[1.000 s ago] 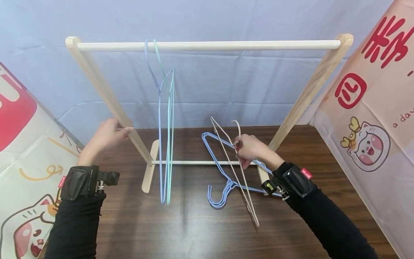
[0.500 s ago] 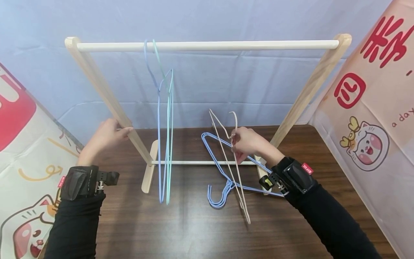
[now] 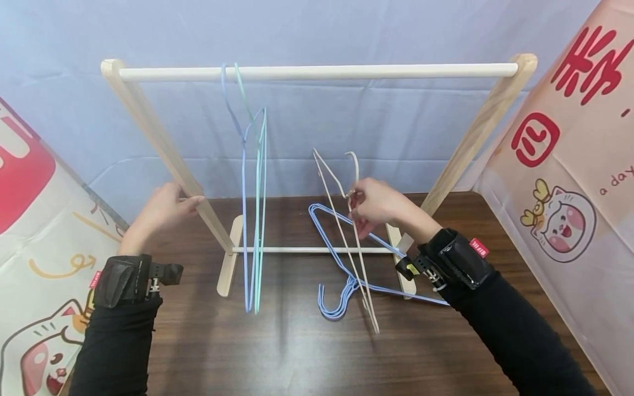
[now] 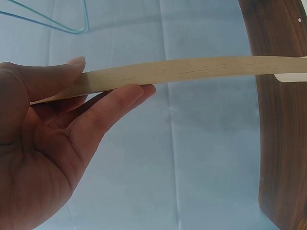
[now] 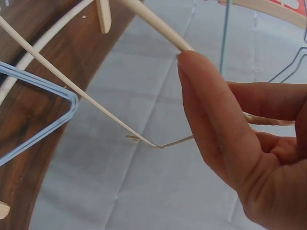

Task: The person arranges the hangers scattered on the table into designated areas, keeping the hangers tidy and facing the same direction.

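My right hand (image 3: pixel 378 206) pinches a beige hanger (image 3: pixel 339 220) just below its hook; the hanger is tilted in the air in front of the rack. In the right wrist view, the fingers of that hand (image 5: pixel 240 129) close on the beige hanger (image 5: pixel 91 100). My left hand (image 3: pixel 165 208) holds the left wooden upright (image 3: pixel 156 132), thumb on one side and fingers on the other, as the left wrist view shows with the hand (image 4: pixel 62 110) around the upright (image 4: pixel 192 69). A blue hanger (image 3: pixel 244 192) and a green hanger (image 3: pixel 258 220) hang from the top bar (image 3: pixel 346 72), left of its middle.
Several blue hangers (image 3: pixel 346 291) lie stacked on the brown table (image 3: pixel 297 352), beneath the beige one and beside the right foot (image 3: pixel 408 286) of the rack. A lower bar (image 3: pixel 297 250) joins the uprights. Light blue cloth (image 3: pixel 317 121) stands behind, printed cloth at both sides.
My right hand has risen and shifted slightly left, lifting the beige hanger away from the blue stack. The left hand stays on the upright.
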A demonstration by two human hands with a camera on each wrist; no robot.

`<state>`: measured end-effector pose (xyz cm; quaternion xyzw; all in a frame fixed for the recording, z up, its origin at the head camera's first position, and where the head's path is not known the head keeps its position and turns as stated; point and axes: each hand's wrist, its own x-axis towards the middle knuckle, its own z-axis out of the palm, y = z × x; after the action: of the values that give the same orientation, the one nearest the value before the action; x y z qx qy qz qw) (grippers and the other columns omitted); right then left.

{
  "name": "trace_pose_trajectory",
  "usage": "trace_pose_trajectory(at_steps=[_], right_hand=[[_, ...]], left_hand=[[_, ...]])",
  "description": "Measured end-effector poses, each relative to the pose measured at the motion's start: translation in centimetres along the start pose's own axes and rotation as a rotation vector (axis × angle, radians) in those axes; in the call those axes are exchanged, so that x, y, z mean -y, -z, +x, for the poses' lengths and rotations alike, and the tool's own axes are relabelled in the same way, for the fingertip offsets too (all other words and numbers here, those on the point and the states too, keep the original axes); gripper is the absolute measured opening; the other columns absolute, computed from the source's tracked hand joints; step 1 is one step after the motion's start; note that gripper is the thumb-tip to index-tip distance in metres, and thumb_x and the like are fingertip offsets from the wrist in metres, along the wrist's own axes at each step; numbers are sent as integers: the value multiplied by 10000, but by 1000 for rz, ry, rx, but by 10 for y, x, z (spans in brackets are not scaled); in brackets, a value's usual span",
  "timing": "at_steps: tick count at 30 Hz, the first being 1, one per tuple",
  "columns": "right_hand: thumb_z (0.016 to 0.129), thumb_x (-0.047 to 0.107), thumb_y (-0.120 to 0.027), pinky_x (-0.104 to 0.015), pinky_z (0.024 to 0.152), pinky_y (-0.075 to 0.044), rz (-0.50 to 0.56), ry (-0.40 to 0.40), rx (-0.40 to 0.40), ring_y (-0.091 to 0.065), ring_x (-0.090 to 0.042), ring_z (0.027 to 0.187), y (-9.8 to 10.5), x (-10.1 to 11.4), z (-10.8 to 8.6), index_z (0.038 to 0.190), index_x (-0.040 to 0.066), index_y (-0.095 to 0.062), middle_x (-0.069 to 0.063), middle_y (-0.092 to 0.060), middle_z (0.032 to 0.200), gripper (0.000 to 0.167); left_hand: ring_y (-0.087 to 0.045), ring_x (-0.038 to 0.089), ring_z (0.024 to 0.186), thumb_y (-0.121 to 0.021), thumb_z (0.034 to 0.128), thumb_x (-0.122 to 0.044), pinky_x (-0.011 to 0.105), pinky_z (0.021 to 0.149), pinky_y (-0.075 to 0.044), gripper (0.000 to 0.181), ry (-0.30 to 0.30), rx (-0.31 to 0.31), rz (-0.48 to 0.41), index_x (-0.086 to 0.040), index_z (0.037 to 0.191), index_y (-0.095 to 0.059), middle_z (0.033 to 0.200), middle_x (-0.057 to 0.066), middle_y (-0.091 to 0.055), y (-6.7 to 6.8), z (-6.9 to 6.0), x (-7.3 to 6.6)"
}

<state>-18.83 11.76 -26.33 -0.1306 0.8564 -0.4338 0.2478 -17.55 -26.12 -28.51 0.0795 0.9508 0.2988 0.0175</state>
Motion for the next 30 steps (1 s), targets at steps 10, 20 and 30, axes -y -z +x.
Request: trace_pose_trajectory(at_steps=[10,20,30], right_hand=[[822,-126,-504,-379,565,-528,12,32,-13,-628,-279,559,3,27,-3,954,-102,-441,-234,-574,743,149],[817,-136,-503,-385,558,-527,63,54,-41,-627,-295,546,3,49,-7,939,-105,-441,-203,-580,724,141],[817,-129,-510,-382,549,-526,29,83,-62,-634,-311,562,6,75,-15,929,-99,-454,-234,-607,775,129]], left_hand=[[-524,169,582,-494,945,-218,293,508,-393,357,-3,7,9,117,1039,-573,820,215,-641,0,0,0],[-542,174,604,-502,944,-215,300,534,-408,346,-13,0,12,113,1029,-575,827,218,-642,0,0,0],[-625,298,765,-500,941,-203,320,602,-450,349,-9,-4,4,118,1071,-545,910,270,-630,0,0,-1]])
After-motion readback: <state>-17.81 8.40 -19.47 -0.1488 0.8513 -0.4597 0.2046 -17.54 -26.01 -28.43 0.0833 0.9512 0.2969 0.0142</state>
